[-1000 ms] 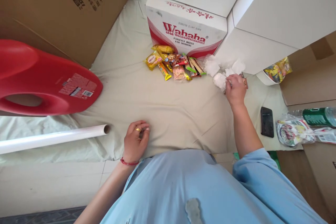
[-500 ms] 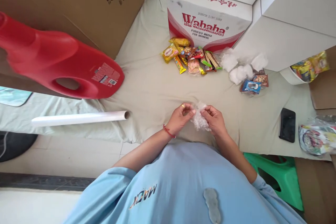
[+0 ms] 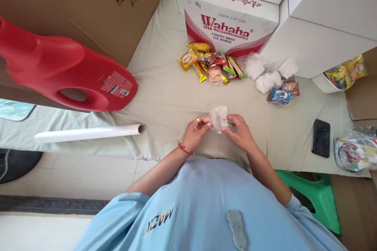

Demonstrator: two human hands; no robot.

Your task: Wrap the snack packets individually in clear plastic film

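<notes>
Between my two hands, over the cloth near my body, is a crumpled piece of clear plastic film (image 3: 218,117). My left hand (image 3: 196,135) pinches its left edge between thumb and fingers. At its right edge, my right hand (image 3: 240,132) grips the film with thumb and fingertips. Farther off lie several similar white plastic bundles (image 3: 268,81), with a blue snack packet (image 3: 279,96) in front of them. A heap of wrapped snacks (image 3: 213,64) sits to their left, against the white and red water carton (image 3: 226,27).
On the left lies a big red jug (image 3: 97,76) beside a brown cardboard box (image 3: 88,8). A white film roll (image 3: 88,133) rests in front of it. To the right are a black phone (image 3: 321,138), a white tub of snacks (image 3: 326,82) and a green stool (image 3: 321,200).
The plastic film has gone from a tight crumple to a more spread, upright shape, slightly farther from my body. My left hand has shifted a little left, and my right fingers have loosened around the edge.
</notes>
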